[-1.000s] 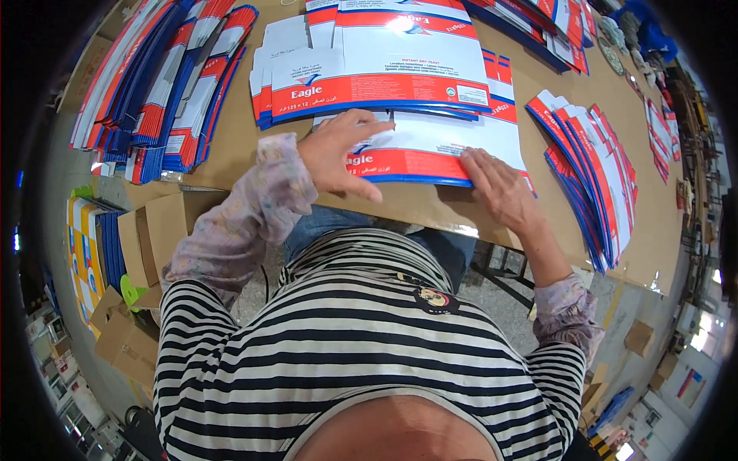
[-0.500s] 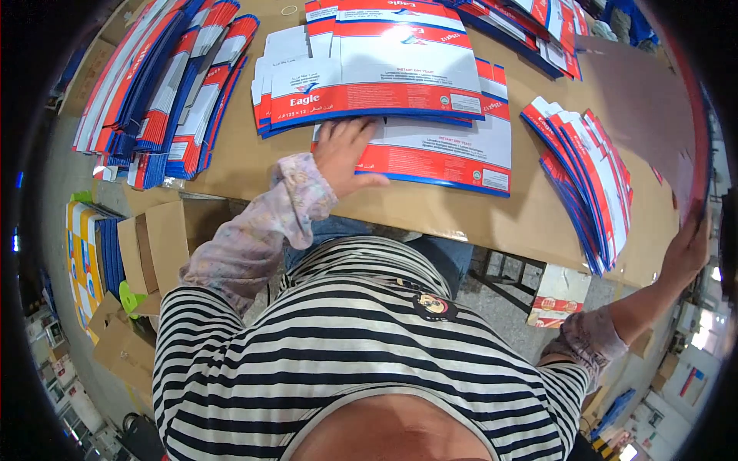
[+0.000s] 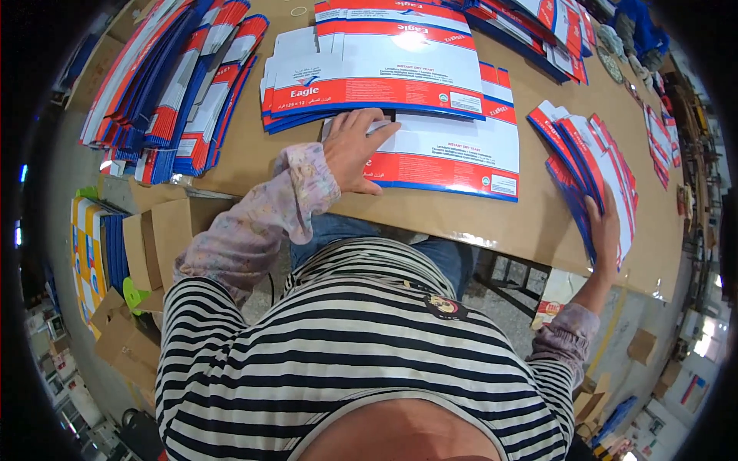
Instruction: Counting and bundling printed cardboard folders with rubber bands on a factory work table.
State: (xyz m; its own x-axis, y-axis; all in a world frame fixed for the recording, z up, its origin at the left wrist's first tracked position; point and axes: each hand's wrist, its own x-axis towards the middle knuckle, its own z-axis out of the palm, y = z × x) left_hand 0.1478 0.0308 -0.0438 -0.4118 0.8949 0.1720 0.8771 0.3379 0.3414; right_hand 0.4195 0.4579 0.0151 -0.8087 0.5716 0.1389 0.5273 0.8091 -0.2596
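My left hand point(image 3: 356, 152) lies over the left end of a flat printed carton point(image 3: 453, 157), fingers spread and thumb apart. Its fingertips touch the near edge of a pile of flat red, white and blue cartons point(image 3: 369, 77), which overlaps that single carton from behind. On the right, my right hand point(image 3: 606, 230) rests against the near part of a fanned stack of similar flat cartons point(image 3: 573, 154). Its fingers stretch along the top cartons, with a gap between two of them; part of the hand's underside is hidden.
Bundled cartons point(image 3: 177, 92) stand at the left of the brown table point(image 3: 430, 211). More cartons point(image 3: 530, 34) lie at the back right, others point(image 3: 661, 146) at the far right edge. Open brown boxes point(image 3: 169, 234) sit below on the left, beside a yellow-white stack point(image 3: 88, 253).
My right hand has come inward from the far right onto the fanned stack; the large sheet it held up is no longer in view there. My left hand has shifted slightly right.
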